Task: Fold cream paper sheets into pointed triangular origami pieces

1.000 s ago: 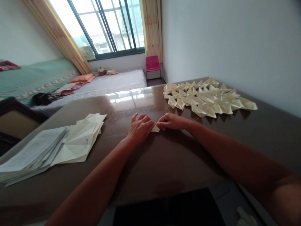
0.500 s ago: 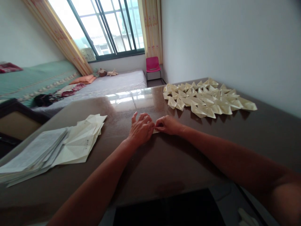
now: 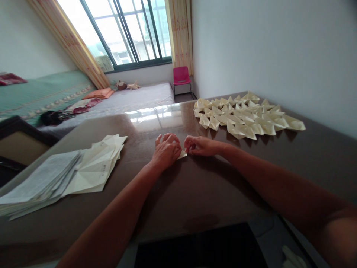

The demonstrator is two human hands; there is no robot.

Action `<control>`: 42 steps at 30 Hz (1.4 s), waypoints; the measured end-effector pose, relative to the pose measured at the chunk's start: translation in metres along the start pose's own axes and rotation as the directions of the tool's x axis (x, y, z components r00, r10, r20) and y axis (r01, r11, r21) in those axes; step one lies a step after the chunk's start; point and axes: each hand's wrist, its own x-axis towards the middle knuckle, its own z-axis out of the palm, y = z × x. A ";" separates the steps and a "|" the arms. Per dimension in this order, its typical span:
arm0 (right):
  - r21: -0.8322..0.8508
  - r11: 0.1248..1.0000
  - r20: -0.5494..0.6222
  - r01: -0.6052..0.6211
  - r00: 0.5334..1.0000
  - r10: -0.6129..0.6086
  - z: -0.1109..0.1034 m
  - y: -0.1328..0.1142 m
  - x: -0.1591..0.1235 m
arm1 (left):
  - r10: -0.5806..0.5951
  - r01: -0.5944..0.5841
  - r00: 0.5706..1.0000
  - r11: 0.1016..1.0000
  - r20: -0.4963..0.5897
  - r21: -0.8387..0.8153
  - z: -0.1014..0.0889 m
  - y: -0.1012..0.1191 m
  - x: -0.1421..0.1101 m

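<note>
Near the middle of the brown table a small folded piece of cream paper [image 3: 183,154] lies under my hands, mostly hidden. My left hand [image 3: 167,149] is on it with curled fingers, pinning or gripping its left part. At the paper's right corner, my right hand [image 3: 198,146] has its thumb and fingertips pinched together. To the far right stand several folded cream paper shapes [image 3: 242,119] in rows, with raised points.
A stack of printed sheets [image 3: 41,178] and creased cream papers [image 3: 96,167] lies on the left of the table [image 3: 167,208]. A wall [image 3: 264,48] borders the right side. Beyond are a bed [image 3: 145,95] and a pink chair [image 3: 182,76].
My right hand has shifted slightly right, apart from my left hand. More of the small folded paper shows between them. The stacks and the folded shapes have not moved.
</note>
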 end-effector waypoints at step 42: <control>-0.271 0.962 -0.221 -0.022 0.975 -0.040 0.023 -0.010 0.005 | -0.047 0.054 0.998 0.966 0.033 -0.253 0.009 -0.014 -0.004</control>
